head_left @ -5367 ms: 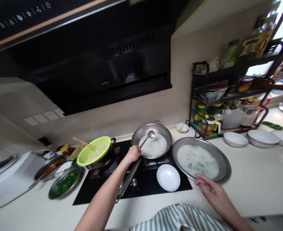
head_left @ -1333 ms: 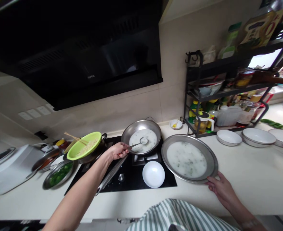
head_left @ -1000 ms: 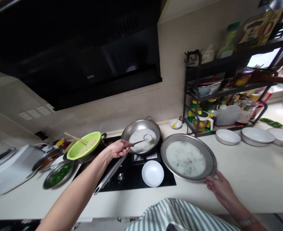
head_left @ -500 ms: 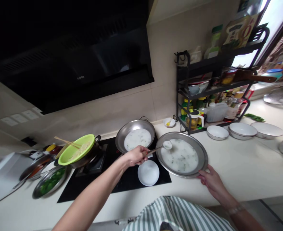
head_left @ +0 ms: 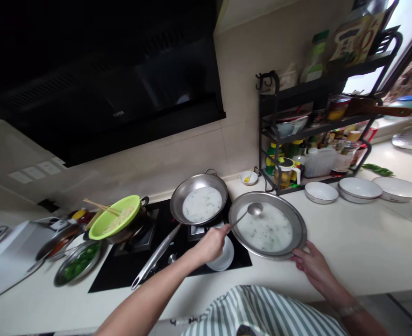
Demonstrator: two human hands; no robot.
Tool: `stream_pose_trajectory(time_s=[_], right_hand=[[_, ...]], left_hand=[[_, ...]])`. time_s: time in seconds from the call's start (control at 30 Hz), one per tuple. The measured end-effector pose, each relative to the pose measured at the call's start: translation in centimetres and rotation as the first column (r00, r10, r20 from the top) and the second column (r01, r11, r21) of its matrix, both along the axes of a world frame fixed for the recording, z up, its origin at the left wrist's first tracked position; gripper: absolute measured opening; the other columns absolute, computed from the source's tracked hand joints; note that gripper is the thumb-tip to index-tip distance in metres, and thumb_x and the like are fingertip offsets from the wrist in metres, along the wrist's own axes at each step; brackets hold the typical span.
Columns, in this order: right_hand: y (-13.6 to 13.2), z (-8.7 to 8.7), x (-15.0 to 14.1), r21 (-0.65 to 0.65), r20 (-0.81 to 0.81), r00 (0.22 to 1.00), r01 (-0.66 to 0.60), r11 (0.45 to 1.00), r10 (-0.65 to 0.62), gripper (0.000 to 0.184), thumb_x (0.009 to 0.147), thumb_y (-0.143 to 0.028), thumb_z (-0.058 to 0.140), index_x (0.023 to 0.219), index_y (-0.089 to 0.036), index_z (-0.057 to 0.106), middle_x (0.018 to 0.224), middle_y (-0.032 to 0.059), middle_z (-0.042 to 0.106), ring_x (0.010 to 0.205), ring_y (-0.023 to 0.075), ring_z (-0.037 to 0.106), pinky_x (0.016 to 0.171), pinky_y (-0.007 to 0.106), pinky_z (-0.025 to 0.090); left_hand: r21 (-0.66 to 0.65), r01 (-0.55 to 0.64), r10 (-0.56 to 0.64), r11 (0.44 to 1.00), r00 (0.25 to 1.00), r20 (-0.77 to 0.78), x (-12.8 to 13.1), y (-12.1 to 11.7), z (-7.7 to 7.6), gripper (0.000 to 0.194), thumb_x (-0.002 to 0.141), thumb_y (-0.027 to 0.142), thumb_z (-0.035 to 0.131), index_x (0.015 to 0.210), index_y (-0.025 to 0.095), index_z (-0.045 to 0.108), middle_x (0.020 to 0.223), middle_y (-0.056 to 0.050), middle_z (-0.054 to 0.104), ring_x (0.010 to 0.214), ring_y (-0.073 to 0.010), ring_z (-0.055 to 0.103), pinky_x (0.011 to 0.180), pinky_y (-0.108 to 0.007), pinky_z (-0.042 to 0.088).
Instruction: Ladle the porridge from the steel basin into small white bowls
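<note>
Table point(head_left: 335, 252), basin point(head_left: 297, 217) on it

Our left hand point(head_left: 211, 243) grips the ladle point(head_left: 255, 209), its long axis slanting away rightward, head over the basin's far half. Our right hand point(head_left: 313, 267) clasps the basin's near-right rim. Wok point(head_left: 178, 205): just left of basin.

Ladle point(head_left: 255, 209) now over the wide metal basin point(head_left: 299, 228), no longer in the long-handled wok point(head_left: 179, 200).

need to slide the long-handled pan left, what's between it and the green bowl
Head view: a pot's handle and a burner's edge beside the green bowl, then bare black stovetop to the pan.
</note>
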State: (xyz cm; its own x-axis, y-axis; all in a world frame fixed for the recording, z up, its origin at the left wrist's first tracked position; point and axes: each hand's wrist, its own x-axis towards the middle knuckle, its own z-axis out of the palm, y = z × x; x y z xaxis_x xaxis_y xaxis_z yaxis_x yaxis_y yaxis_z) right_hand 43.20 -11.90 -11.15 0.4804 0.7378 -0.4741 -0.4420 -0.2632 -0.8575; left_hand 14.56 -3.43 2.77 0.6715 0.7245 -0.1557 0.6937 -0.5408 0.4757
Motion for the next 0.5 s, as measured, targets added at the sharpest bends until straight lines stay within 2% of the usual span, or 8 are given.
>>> stream_pose_trajectory(time_s=[0.03, 0.1, 0.17, 0.27, 0.33, 0.43, 0.5], right_hand=[[0.0, 0.1, 0.0, -0.004, 0.001, 1.000, 0.002, 1.000, -0.002, 0.065, 0.050, -0.021, 0.072, 0.109, -0.023, 0.045, 0.059, -0.0038, 0.059, 0.049, 0.0169, 0.058, 0.037, 0.020, 0.030], [0.0, 0.3, 0.0, -0.010, 0.003, 1.000, -0.001, 1.000, 0.001, 0.063, 0.050, -0.020, 0.072, 0.107, -0.024, 0.045, 0.058, -0.0035, 0.059, 0.049, 0.0174, 0.057, 0.037, 0.020, 0.030], [0.0, 0.4, 0.1, -0.011, 0.006, 1.000, -0.013, 1.000, 0.013, 0.061, 0.050, -0.020, 0.072, 0.105, -0.025, 0.046, 0.057, -0.0031, 0.059, 0.049, 0.0176, 0.057, 0.037, 0.021, 0.030], [0.0, 0.3, 0.1, -0.024, 0.006, 1.000, -0.004, 1.000, 0.004, 0.062, 0.052, -0.020, 0.072, 0.108, -0.025, 0.046, 0.055, -0.0030, 0.059, 0.049, 0.0179, 0.057, 0.037, 0.021, 0.031], [0.0, 0.3, 0.1, -0.039, 0.000, 1.000, 0.011, 0.999, -0.011, 0.067, 0.052, -0.019, 0.071, 0.113, -0.025, 0.044, 0.055, -0.0028, 0.059, 0.049, 0.0181, 0.057, 0.037, 0.021, 0.033], [0.0, 0.4, 0.1, -0.057, -0.007, 1.000, 0.018, 0.998, -0.018, 0.068, 0.052, -0.018, 0.070, 0.114, -0.026, 0.044, 0.057, -0.0017, 0.061, 0.050, 0.0179, 0.057, 0.038, 0.021, 0.034], [0.1, 0.6, 0.1, -0.058, -0.009, 1.000, 0.018, 0.998, -0.018, 0.065, 0.052, -0.017, 0.070, 0.111, -0.026, 0.045, 0.058, -0.0013, 0.061, 0.050, 0.0173, 0.057, 0.037, 0.021, 0.034]], left_hand=[[-0.045, -0.062, 0.068, 0.997, 0.990, 0.122, -0.6, 0.4, 0.4, 0.039, 0.083, 0.009, 0.044, 0.121, 0.009, 0.054, 0.068, -0.003, 0.059, 0.061, -0.0128, 0.053, 0.062, -0.023, 0.042], [-0.148, -0.177, 0.217, 0.973, 0.921, 0.325, -2.3, 1.4, 1.3, 0.033, 0.089, 0.020, 0.043, 0.118, 0.008, 0.056, 0.064, 0.000, 0.054, 0.057, -0.0103, 0.049, 0.058, -0.021, 0.040], [-0.278, -0.267, 0.364, 0.923, 0.838, 0.406, -4.4, 2.6, 2.0, 0.038, 0.091, 0.030, 0.043, 0.118, 0.007, 0.056, 0.059, 0.003, 0.049, 0.049, -0.0077, 0.041, 0.051, -0.018, 0.035], [-0.346, -0.404, 0.514, 0.847, 0.787, 0.341, -7.4, 4.6, 2.2, 0.034, 0.090, 0.031, 0.046, 0.111, 0.008, 0.060, 0.056, 0.005, 0.046, 0.042, -0.0058, 0.034, 0.045, -0.018, 0.028], [-0.294, -0.495, 0.562, 0.818, 0.795, 0.227, -8.9, 5.8, 1.7, 0.025, 0.087, 0.023, 0.047, 0.098, 0.009, 0.065, 0.054, 0.004, 0.048, 0.043, -0.0067, 0.037, 0.047, -0.019, 0.029], [-0.203, -0.617, 0.640, 0.761, 0.764, 0.077, -9.9, 7.3, 0.6, 0.016, 0.083, 0.011, 0.050, 0.076, 0.012, 0.065, 0.053, 0.002, 0.050, 0.049, -0.0089, 0.044, 0.051, -0.020, 0.030], [-0.222, -0.669, 0.692, 0.709, 0.721, 0.036, -9.7, 8.0, -0.1, 0.017, 0.081, 0.008, 0.052, 0.068, 0.013, 0.062, 0.051, 0.002, 0.049, 0.051, -0.0095, 0.045, 0.051, -0.020, 0.029]])
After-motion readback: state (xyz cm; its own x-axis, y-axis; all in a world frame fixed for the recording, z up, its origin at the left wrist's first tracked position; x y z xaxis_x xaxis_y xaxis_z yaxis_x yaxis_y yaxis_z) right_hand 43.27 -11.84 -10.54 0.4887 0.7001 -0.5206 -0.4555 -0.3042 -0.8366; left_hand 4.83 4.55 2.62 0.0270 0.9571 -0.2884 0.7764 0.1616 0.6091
